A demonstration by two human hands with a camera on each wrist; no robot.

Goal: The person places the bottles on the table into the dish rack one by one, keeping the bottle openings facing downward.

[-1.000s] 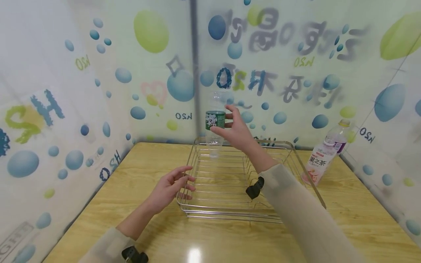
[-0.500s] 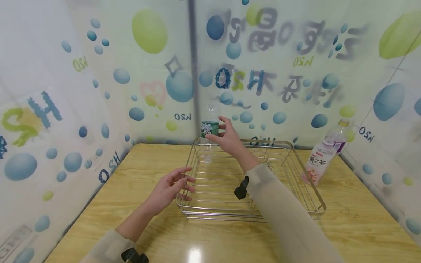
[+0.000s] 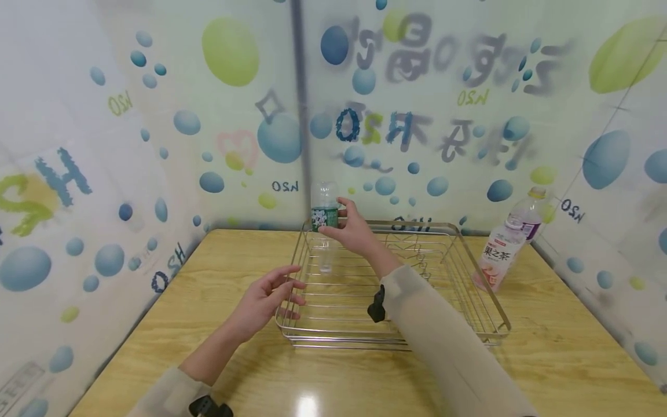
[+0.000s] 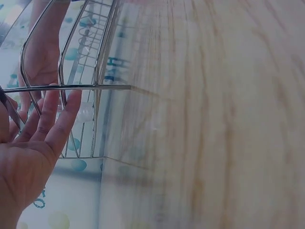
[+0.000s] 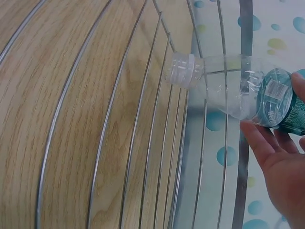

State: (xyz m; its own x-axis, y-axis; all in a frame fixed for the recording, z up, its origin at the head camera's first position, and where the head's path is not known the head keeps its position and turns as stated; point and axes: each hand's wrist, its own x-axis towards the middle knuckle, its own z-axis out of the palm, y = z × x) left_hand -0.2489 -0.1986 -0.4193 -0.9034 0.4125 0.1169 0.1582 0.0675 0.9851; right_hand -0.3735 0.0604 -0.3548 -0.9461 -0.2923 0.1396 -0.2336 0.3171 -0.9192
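Note:
A clear plastic bottle (image 3: 325, 217) with a green label is upside down, its neck pointing down into the back left of a wire dish rack (image 3: 427, 225). My right hand (image 3: 354, 231) grips it around the label, thumb on the near side. In the right wrist view the bottle's threaded mouth (image 5: 182, 70) shows close over the rack's wires. My left hand (image 3: 268, 301) is at the rack's left side, fingers loosely extended; in the left wrist view its fingertips (image 4: 71, 102) lie right at the side wires.
To the right of the rack stand two more bottles, a pink one (image 3: 497, 255) with a white label and, behind it, a clear one (image 3: 531, 211) with a purple label and yellow cap. The wooden table (image 3: 250, 370) meets patterned curtains (image 3: 234, 191) at the back and sides.
My right hand has lowered the upside-down bottle into the rack and shifted it slightly left. My left hand has stayed at the rack's left side.

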